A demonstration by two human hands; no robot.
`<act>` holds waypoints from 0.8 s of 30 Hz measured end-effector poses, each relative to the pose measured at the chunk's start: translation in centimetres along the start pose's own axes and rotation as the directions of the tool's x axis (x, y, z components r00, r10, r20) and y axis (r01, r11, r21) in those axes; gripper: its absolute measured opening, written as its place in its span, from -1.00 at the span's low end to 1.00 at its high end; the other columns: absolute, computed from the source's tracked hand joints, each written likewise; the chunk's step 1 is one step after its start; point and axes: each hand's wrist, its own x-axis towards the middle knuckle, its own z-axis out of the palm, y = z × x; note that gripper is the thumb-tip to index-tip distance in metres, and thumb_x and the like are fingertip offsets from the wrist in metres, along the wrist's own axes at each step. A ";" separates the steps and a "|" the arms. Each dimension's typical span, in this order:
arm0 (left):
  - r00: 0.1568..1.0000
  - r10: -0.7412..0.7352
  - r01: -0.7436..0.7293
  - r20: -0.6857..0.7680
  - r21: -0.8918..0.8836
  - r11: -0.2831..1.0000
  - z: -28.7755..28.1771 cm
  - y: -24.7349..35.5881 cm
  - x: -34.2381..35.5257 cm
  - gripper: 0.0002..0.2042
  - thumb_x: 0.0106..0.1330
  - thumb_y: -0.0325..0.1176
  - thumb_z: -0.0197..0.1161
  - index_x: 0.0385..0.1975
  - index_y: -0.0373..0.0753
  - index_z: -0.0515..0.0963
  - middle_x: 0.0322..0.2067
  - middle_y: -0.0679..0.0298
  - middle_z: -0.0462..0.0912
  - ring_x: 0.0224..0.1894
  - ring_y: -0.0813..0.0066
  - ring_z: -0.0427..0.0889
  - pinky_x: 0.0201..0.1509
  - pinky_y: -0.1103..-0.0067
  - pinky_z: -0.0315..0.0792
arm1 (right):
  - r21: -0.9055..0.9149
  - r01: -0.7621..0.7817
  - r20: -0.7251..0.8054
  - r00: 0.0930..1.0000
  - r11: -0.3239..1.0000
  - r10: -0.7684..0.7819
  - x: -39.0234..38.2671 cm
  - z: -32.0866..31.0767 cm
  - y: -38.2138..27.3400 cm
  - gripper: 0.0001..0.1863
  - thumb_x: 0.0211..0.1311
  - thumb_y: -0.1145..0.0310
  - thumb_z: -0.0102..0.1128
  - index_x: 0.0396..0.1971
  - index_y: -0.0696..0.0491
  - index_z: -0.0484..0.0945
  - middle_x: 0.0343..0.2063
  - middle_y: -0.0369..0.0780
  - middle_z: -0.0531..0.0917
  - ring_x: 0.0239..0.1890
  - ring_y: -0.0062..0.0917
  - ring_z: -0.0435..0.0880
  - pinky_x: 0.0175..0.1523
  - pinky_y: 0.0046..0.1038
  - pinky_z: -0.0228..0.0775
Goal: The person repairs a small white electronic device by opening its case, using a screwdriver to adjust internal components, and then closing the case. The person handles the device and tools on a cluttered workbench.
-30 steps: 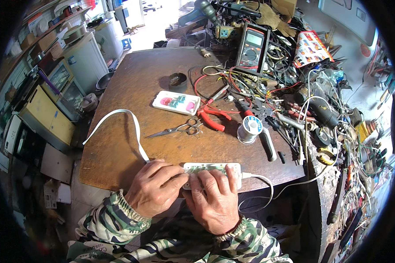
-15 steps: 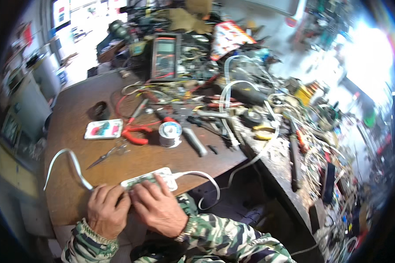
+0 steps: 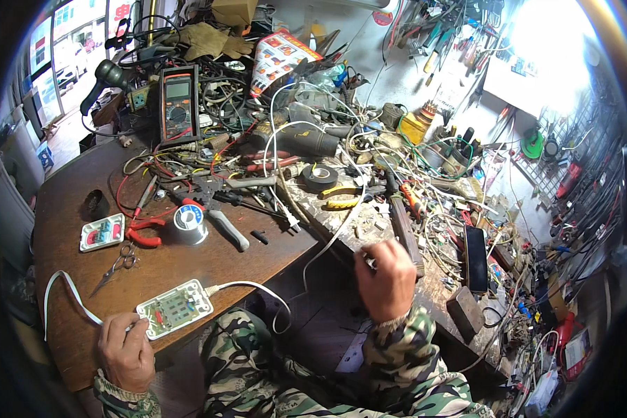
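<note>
Near the table's front edge lies a white plastic case [image 3: 175, 309] with its green circuit board showing, a white cable leaving each end. My left hand [image 3: 127, 352] has its thumb and fingers closed on the case's left end, where the cable [image 3: 70, 289] goes in. Away to the right, my right hand [image 3: 389, 279] is raised at the edge of the cluttered bench. Its fingers curl together; whether something small is between them is hidden. A solder spool [image 3: 190, 224], red-handled pliers [image 3: 146, 232], scissors [image 3: 122, 265] and a white case part with a coloured label [image 3: 102, 232] lie beyond the board.
A multimeter [image 3: 179, 104] stands at the back of the brown table [image 3: 70, 195] among tangled wires. Black tape [image 3: 320, 178], yellow-handled pliers [image 3: 345, 198], a phone [image 3: 476, 258] and many scraps cover the right bench. A gap separates table and bench near my knees.
My right hand has left the case and moved right to the bench edge. The circuit board is now uncovered to view, and my left hand stays at the case's end. The view has shifted right.
</note>
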 end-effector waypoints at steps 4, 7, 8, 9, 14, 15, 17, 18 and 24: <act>1.000 -0.010 0.011 -0.027 0.016 1.000 0.2 0.1 0.2 -0.69 -0.01 -0.71 0.29 -0.20 -0.36 0.67 -0.20 0.04 0.65 -0.16 -0.04 0.65 -0.09 0.16 0.54 | -0.040 -0.097 0.048 0.994 0.994 0.099 1.3 1.8 2.5 -0.80 0.23 0.29 0.45 -0.24 0.05 0.67 -0.32 -0.08 0.64 -0.26 -0.04 0.69 -0.17 -0.09 0.54; 1.000 -0.012 0.012 -0.013 0.008 1.000 0.1 -0.1 0.1 -0.68 0.00 -0.71 0.29 -0.19 -0.36 0.66 -0.19 0.03 0.64 -0.16 -0.05 0.65 -0.09 0.16 0.54 | -0.065 -0.156 0.097 0.982 0.986 0.161 1.9 3.0 2.5 -0.76 0.26 0.22 0.43 -0.28 0.08 0.65 -0.29 -0.04 0.66 -0.24 -0.02 0.70 -0.16 -0.06 0.54; 1.000 -0.015 0.015 -0.011 0.004 1.000 0.1 -0.2 0.1 -0.68 -0.01 -0.71 0.29 -0.19 -0.37 0.66 -0.19 0.02 0.64 -0.15 -0.06 0.65 -0.09 0.16 0.54 | -0.101 -0.159 0.100 0.980 0.982 0.169 2.1 3.3 2.4 -0.75 0.26 0.22 0.42 -0.30 0.09 0.64 -0.28 -0.04 0.66 -0.23 -0.02 0.71 -0.16 -0.05 0.54; 1.000 -0.020 0.020 -0.009 -0.002 1.000 0.2 -0.2 0.1 -0.68 -0.01 -0.71 0.29 -0.19 -0.37 0.66 -0.19 0.02 0.64 -0.15 -0.06 0.65 -0.09 0.16 0.54 | -0.139 -0.160 0.105 0.979 0.977 0.175 2.2 3.5 2.4 -0.75 0.26 0.22 0.42 -0.32 0.09 0.62 -0.28 -0.04 0.66 -0.23 -0.02 0.71 -0.16 -0.05 0.54; 1.000 -0.023 0.023 -0.004 -0.008 1.000 0.1 -0.2 0.1 -0.68 -0.01 -0.70 0.30 -0.19 -0.37 0.66 -0.18 0.02 0.65 -0.15 -0.06 0.65 -0.07 0.16 0.55 | -0.180 -0.191 0.084 0.974 0.965 0.208 2.2 4.6 3.2 -0.76 0.28 0.24 0.39 -0.39 0.10 0.61 -0.31 -0.02 0.66 -0.30 0.01 0.71 -0.20 -0.01 0.54; 1.000 -0.022 0.022 -0.010 -0.006 1.000 0.1 -0.2 0.0 -0.68 -0.01 -0.70 0.30 -0.19 -0.37 0.66 -0.18 0.02 0.65 -0.15 -0.06 0.65 -0.07 0.16 0.55 | -0.181 -0.187 0.076 0.976 0.965 0.204 2.3 4.8 3.4 -0.76 0.27 0.24 0.40 -0.40 0.10 0.61 -0.32 -0.02 0.67 -0.31 0.01 0.71 -0.21 -0.02 0.53; 1.000 -0.027 0.027 -0.008 -0.012 1.000 0.2 -0.2 0.0 -0.68 -0.02 -0.70 0.30 -0.20 -0.36 0.67 -0.18 0.03 0.65 -0.14 -0.06 0.65 -0.07 0.16 0.55 | -0.129 -0.188 0.058 0.979 0.974 0.197 2.5 4.7 3.8 -0.78 0.27 0.25 0.40 -0.41 0.09 0.63 -0.34 -0.03 0.69 -0.32 0.00 0.72 -0.21 -0.02 0.53; 0.999 -0.033 0.032 -0.008 -0.015 0.999 0.1 -0.2 0.0 -0.68 -0.02 -0.70 0.31 -0.20 -0.36 0.67 -0.18 0.03 0.66 -0.14 -0.06 0.65 -0.06 0.16 0.55 | -0.075 -0.189 0.049 0.980 0.979 0.193 2.5 4.5 4.1 -0.78 0.27 0.26 0.41 -0.41 0.09 0.65 -0.36 -0.03 0.70 -0.32 -0.01 0.72 -0.21 -0.03 0.53; 0.999 -0.040 0.039 -0.023 -0.027 0.999 -0.1 0.2 0.5 -0.68 -0.02 -0.68 0.34 -0.20 -0.33 0.69 -0.18 0.06 0.67 -0.14 -0.03 0.67 -0.06 0.21 0.57 | 0.463 -0.357 0.319 0.921 0.811 0.223 4.1 1.9 2.1 -0.78 0.33 0.35 0.43 -0.35 0.24 0.73 -0.56 -0.22 0.66 -0.48 -0.55 0.60 -0.34 -0.43 0.40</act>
